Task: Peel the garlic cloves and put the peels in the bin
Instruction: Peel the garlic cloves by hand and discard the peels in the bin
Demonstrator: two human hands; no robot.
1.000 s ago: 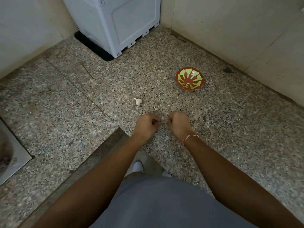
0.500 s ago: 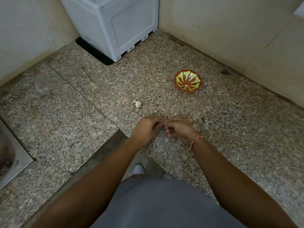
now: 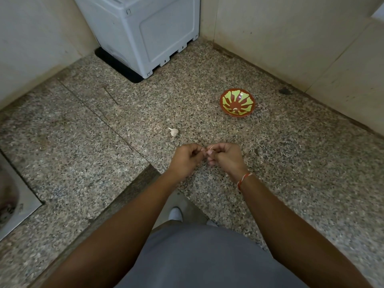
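Both hands meet fingertip to fingertip above the speckled stone counter (image 3: 291, 173): the left hand (image 3: 187, 157) and the right hand (image 3: 225, 155) have their fingers curled in and pinch something small between them, of which only a pale sliver with a thin curl of skin (image 3: 210, 148) shows at the meeting point. By the task it is most likely a garlic clove, though the fingers hide nearly all of it and it cannot be told which hand bears the clove and which the peel. A garlic bulb (image 3: 173, 132) lies on the counter just beyond the left hand, apart from both hands. Farther off to the right stands a red and green bowl (image 3: 237, 102), near the corner where the wall meets the counter; what it holds, if anything, is too small to make out. A grey appliance (image 3: 145, 30) sits at the back, and the edge of a steel sink (image 3: 25, 206) shows at the far left. No bin is in view. The step in hand appears to be the stripping of skin from a single clove, early in the task, since the bulb looks largely whole. The next move calls for a fine pull of the loosened skin away from the clove without losing it, then for finding a bin outside this view.
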